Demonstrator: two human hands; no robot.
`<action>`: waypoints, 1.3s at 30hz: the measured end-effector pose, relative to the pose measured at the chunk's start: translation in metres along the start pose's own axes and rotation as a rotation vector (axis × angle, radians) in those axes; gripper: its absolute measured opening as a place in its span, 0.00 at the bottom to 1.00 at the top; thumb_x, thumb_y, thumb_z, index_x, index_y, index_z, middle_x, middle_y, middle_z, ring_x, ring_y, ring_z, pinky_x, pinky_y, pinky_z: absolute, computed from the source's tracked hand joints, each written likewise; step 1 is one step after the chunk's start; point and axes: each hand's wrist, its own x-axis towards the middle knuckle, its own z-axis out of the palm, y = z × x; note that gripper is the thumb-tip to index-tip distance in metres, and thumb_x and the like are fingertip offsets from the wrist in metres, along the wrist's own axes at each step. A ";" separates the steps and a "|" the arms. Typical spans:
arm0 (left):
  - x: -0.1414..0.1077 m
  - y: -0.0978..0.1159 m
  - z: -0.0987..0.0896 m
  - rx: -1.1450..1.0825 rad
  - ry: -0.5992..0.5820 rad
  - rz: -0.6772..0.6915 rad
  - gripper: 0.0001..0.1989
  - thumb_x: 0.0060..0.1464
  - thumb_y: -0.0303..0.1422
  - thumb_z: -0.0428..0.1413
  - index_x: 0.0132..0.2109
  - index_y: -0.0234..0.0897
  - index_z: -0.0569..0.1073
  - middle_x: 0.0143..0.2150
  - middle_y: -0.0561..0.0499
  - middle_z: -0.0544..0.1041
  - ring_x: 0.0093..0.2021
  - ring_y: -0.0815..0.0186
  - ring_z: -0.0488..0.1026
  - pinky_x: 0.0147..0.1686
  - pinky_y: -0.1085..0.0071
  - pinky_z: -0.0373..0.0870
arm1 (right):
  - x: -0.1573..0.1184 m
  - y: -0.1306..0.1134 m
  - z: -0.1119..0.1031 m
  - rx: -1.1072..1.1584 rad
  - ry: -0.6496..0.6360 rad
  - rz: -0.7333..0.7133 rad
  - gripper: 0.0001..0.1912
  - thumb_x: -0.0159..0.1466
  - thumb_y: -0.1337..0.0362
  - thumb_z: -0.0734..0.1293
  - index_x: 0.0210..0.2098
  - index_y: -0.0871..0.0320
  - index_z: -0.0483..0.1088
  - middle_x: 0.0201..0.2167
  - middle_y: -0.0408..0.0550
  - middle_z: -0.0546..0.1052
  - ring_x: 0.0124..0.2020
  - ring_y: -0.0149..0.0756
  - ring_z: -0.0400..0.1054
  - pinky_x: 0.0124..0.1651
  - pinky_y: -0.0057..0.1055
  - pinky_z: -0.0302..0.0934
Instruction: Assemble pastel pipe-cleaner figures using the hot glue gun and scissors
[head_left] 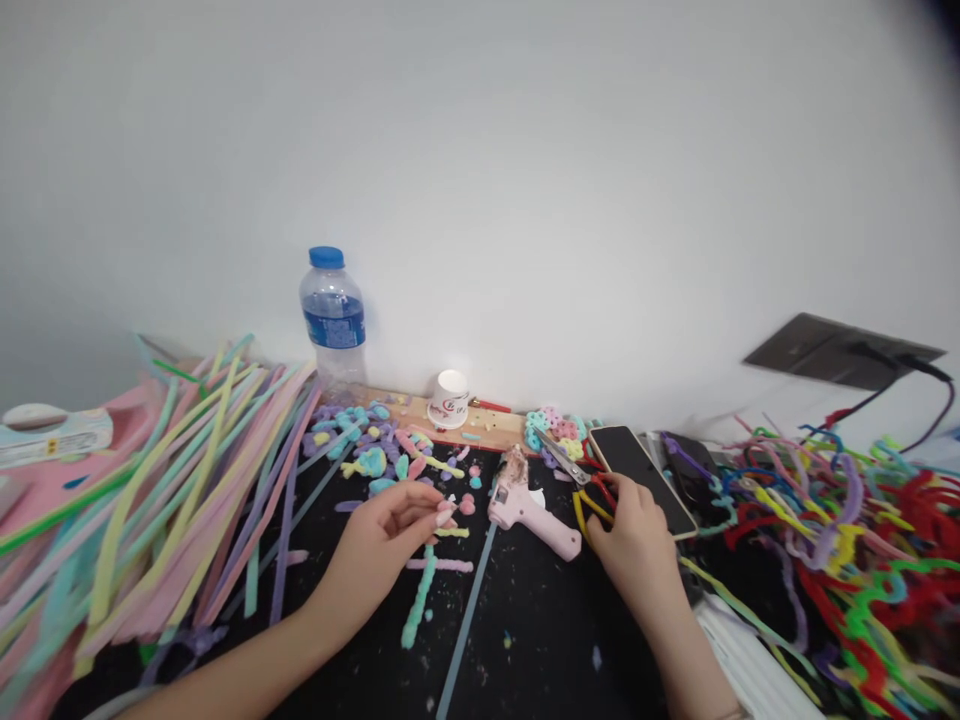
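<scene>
My left hand is closed in a pinch near the middle of the black table. A small pale bit shows at its fingertips, too small to name. Just below it lie a mint-green pipe cleaner and a short pink pipe cleaner piece. To the right, my right hand has its fingers around the red and yellow handles of the scissors, whose blades point up and left. Between the hands rests a pale pink glue gun, a grey-blue strip running from its rear end.
Long pastel pipe cleaners spread across the left; a tangle of bright ones covers the right. A water bottle and a paper cup stand by the wall. A phone lies beside my right hand. Cables leave the wall socket.
</scene>
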 end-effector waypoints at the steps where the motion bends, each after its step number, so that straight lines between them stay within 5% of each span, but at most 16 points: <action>1: 0.000 0.000 -0.001 0.009 0.001 0.006 0.06 0.47 0.34 0.58 0.33 0.36 0.72 0.31 0.52 0.77 0.33 0.65 0.74 0.32 0.72 0.71 | 0.000 0.002 0.003 -0.008 -0.031 -0.003 0.22 0.51 0.70 0.62 0.47 0.62 0.63 0.41 0.57 0.71 0.38 0.48 0.66 0.37 0.37 0.59; 8: 0.002 -0.005 -0.003 -0.019 0.029 0.013 0.07 0.47 0.32 0.58 0.36 0.37 0.72 0.33 0.52 0.77 0.35 0.64 0.74 0.33 0.71 0.72 | 0.007 0.014 0.010 0.069 -0.142 0.116 0.15 0.51 0.67 0.62 0.39 0.63 0.66 0.36 0.58 0.74 0.36 0.47 0.70 0.37 0.35 0.60; 12: 0.003 -0.006 -0.004 -0.065 0.044 0.001 0.07 0.46 0.32 0.59 0.34 0.36 0.71 0.32 0.51 0.77 0.35 0.64 0.75 0.34 0.71 0.72 | 0.009 0.004 -0.001 0.164 -0.044 0.186 0.14 0.51 0.62 0.64 0.36 0.61 0.66 0.32 0.55 0.75 0.33 0.45 0.70 0.33 0.32 0.59; 18: 0.005 -0.005 -0.005 -0.057 0.060 0.012 0.06 0.45 0.31 0.60 0.33 0.36 0.72 0.32 0.52 0.77 0.37 0.64 0.75 0.36 0.72 0.72 | -0.012 -0.034 -0.016 0.450 -0.103 -0.046 0.12 0.52 0.58 0.65 0.19 0.55 0.58 0.15 0.38 0.61 0.18 0.30 0.56 0.21 0.25 0.50; 26: 0.006 0.000 -0.006 -0.093 0.110 0.071 0.09 0.46 0.30 0.59 0.34 0.38 0.66 0.32 0.53 0.77 0.37 0.65 0.76 0.39 0.71 0.71 | -0.034 -0.061 -0.034 0.454 -0.278 -0.206 0.10 0.49 0.66 0.66 0.28 0.55 0.59 0.26 0.41 0.68 0.25 0.34 0.62 0.27 0.27 0.57; 39: 0.004 -0.009 -0.009 -0.027 0.144 0.155 0.11 0.48 0.29 0.57 0.34 0.41 0.60 0.34 0.55 0.77 0.37 0.65 0.75 0.39 0.69 0.70 | -0.048 -0.071 -0.025 0.395 -0.391 -0.225 0.11 0.52 0.59 0.67 0.33 0.56 0.66 0.33 0.48 0.74 0.33 0.43 0.69 0.34 0.34 0.60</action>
